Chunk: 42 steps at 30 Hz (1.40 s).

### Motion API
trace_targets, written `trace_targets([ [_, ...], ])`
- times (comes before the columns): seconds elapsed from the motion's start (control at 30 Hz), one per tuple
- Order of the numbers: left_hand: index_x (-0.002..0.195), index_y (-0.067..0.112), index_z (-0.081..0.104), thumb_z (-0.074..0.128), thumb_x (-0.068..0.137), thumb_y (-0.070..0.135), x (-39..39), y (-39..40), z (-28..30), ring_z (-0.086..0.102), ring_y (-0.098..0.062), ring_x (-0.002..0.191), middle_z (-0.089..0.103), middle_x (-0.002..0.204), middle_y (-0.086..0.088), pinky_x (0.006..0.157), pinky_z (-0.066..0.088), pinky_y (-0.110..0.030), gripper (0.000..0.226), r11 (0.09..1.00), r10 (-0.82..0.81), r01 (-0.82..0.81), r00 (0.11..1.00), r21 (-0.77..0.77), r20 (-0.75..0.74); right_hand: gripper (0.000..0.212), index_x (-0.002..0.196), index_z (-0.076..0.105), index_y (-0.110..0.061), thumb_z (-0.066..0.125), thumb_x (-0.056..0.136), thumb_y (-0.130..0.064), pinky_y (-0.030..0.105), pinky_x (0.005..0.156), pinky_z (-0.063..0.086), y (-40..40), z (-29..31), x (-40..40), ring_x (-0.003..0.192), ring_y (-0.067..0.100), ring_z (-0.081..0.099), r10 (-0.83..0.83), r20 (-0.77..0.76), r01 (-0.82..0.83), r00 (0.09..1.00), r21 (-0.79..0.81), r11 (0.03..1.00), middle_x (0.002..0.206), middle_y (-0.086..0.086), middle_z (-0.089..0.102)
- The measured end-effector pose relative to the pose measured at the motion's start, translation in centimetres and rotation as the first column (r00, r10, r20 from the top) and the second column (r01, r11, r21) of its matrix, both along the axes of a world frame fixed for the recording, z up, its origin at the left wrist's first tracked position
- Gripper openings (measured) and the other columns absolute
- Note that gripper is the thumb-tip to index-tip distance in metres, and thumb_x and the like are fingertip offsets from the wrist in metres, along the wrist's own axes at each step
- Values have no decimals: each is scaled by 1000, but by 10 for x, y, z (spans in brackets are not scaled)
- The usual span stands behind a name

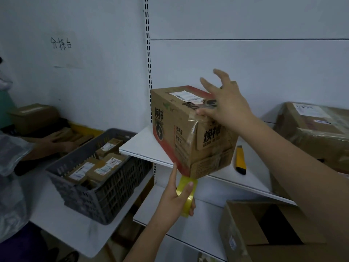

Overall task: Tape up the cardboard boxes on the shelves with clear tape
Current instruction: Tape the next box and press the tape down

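Right hand (224, 108) fingers spread on tilted box (190, 133); left hand (177, 197) fingers grip tape roll (187, 193).

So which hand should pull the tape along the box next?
Probably the left hand: it already grips the tape roll under the cardboard box corner, while the right hand steadies the top.
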State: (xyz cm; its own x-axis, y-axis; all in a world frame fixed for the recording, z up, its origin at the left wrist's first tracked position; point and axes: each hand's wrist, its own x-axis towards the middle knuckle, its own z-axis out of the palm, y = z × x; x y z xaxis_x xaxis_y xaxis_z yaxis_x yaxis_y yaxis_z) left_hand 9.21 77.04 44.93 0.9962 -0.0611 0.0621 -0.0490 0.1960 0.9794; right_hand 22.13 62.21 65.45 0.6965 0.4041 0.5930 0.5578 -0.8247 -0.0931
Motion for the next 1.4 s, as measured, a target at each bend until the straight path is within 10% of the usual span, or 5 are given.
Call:
trace_targets([
  [0.27, 149, 57, 4, 60, 97, 25, 5, -3, -13, 59, -26, 59, 63, 70, -19, 53, 52, -36, 83, 1000, -7, 7, 1000, 6, -6, 25, 107, 78, -21, 63, 93, -35, 35, 100, 45, -9, -20, 0, 117, 13, 57, 571, 75, -571, 817, -31, 821, 125, -8, 67],
  [0.5, 146, 58, 4, 63, 89, 31, 4, -4, -5, 62, -26, 59, 66, 71, -20, 52, 53, -36, 86, 999, 4, -5, 1000, -38, -23, 36, 135, 60, -27, 53, 100, -35, 24, 108, 38, -7, -20, -4, 130, 3, 49, 615, 25, -614, 788, -49, 788, 143, -11, 54],
  [0.67, 145, 61, 7, 61, 92, 34, 5, -5, 0, 61, -27, 59, 65, 70, -21, 53, 52, -36, 81, 999, 32, -32, 999, -28, -1, 31, 125, 69, -27, 54, 99, -34, 45, 105, 42, -9, -38, 15, 131, 18, 48, 615, 22, -589, 788, -258, 765, 141, -11, 56],
  [1.17, 158, 37, 9, 55, 99, 36, 14, -3, -41, 63, -24, 60, 67, 72, -14, 56, 54, -34, 74, 996, 76, -68, 984, 55, -161, 30, 111, 75, -30, 49, 100, -40, 49, 92, 50, -14, -38, 19, 130, 20, 47, 553, 52, -520, 832, -275, 809, 135, -14, 59],
  [1.4, 156, 29, 28, 59, 90, 49, 30, -13, -71, 63, -21, 56, 61, 114, -24, 50, 50, -31, 75, 988, 128, -100, 956, 117, -262, 28, 108, 75, -23, 51, 99, -34, 45, 106, 41, -11, -42, 18, 129, 22, 50, 547, 46, -522, 836, -240, 819, 134, -7, 61],
])
